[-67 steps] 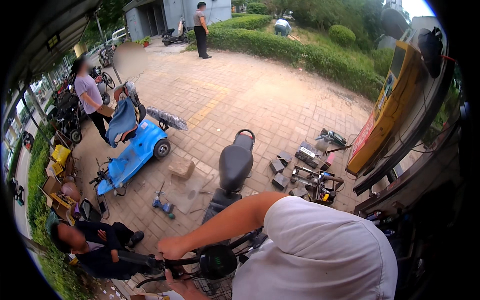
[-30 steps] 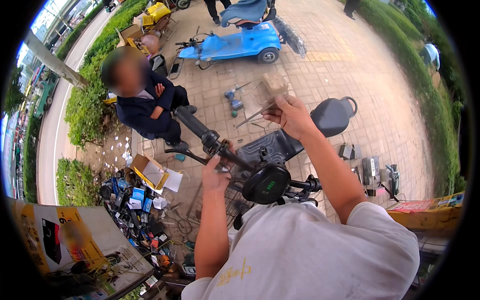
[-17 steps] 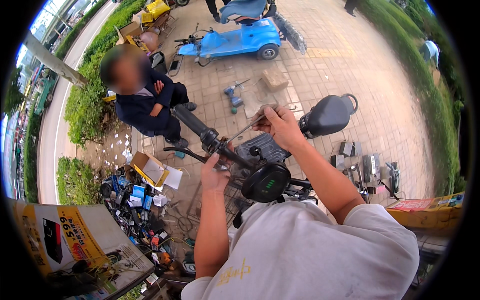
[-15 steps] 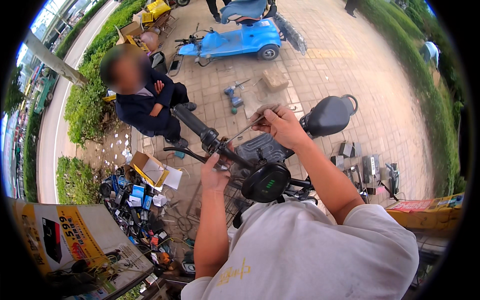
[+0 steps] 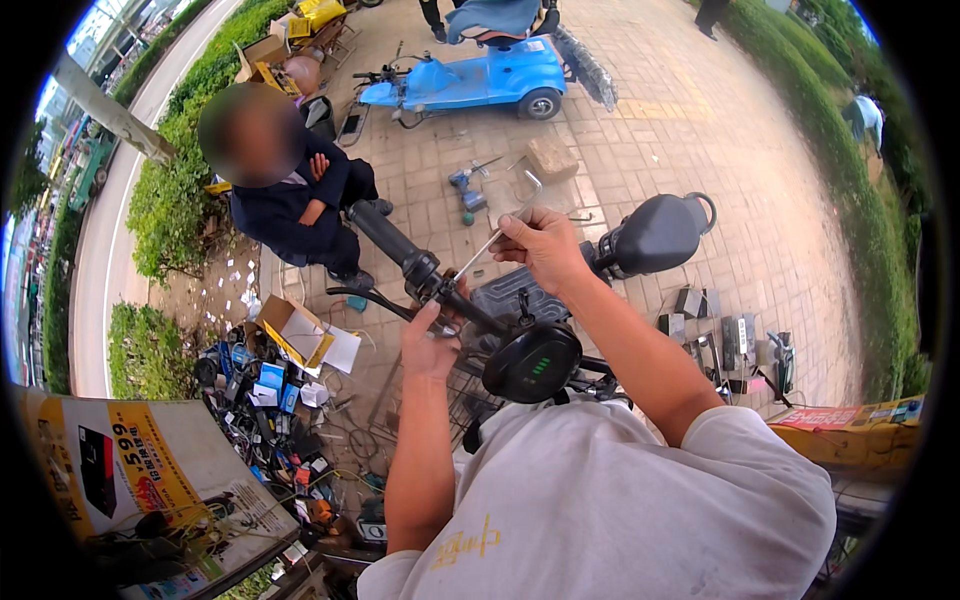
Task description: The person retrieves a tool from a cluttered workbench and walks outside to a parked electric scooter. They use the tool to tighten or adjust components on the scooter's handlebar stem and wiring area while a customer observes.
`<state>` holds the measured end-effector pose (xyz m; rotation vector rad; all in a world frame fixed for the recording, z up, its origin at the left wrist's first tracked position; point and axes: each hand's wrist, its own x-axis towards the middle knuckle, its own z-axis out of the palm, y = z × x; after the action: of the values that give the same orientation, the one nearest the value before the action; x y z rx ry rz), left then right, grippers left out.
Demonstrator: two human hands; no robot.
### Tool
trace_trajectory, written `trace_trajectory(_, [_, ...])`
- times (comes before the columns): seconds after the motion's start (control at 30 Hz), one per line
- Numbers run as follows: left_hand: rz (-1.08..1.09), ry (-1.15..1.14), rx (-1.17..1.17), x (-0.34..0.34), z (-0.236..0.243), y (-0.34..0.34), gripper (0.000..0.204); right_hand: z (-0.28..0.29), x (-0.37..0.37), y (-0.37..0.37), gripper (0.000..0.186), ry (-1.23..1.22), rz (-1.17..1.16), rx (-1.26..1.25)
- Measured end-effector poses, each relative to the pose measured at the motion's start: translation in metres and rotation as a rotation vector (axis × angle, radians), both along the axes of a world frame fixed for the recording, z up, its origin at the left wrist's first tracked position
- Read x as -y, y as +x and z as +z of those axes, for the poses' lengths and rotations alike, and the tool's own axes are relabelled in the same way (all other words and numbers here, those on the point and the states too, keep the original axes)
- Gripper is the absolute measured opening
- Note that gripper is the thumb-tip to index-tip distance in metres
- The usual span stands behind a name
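"Head view, nearest first: what lies beyond our pale shirt (image 5: 600, 490) at the bottom of the frame?"

"Round display (image 5: 532, 363) just below centre, then our left hand (image 5: 432, 340) beside it. Its thumb is up by the brake lever (image 5: 365, 300) mount; its fingers curl behind the handlebar (image 5: 483, 317). How firmly they close, and on what, we cannot tell."

"And our right hand (image 5: 540, 245)?"

"Slightly above centre, thumb and fingertips pinched together on the upper end of a thin metal rod (image 5: 478, 257). The rod slants down and left toward the bar by the lever mount."

"How should it handle?"

"Light and stiff, we judge, perhaps slick if oily; that upper end suits a pinch. The bar looks rigid, and its black rubber grip (image 5: 382, 235) should give us the surest hold."

"What escapes us?"

"Whether the rod's tip touches anything, and what kind of end it has. Our palm covers its top."

"Farther off?"

"Dark seat (image 5: 655, 235) right of centre, cordless drill (image 5: 467, 195) on the paving above our hands, and a blue three-wheeler (image 5: 470, 80) at upper centre, the person behind it cut off by the frame's top edge."
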<state>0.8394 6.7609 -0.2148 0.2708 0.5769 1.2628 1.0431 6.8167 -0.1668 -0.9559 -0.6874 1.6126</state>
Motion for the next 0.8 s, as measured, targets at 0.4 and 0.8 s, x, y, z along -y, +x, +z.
trace_trajectory(0.4, [-0.011,-0.008,-0.033,-0.001,-0.001,-0.001,0.05,0.001,0.005,-0.013,0.019,0.133,0.064,-0.1])
trace_trajectory(0.8, [-0.015,-0.023,0.009,0.0,0.0,-0.001,0.047,-0.012,0.001,-0.007,0.02,0.057,-0.147,0.08])
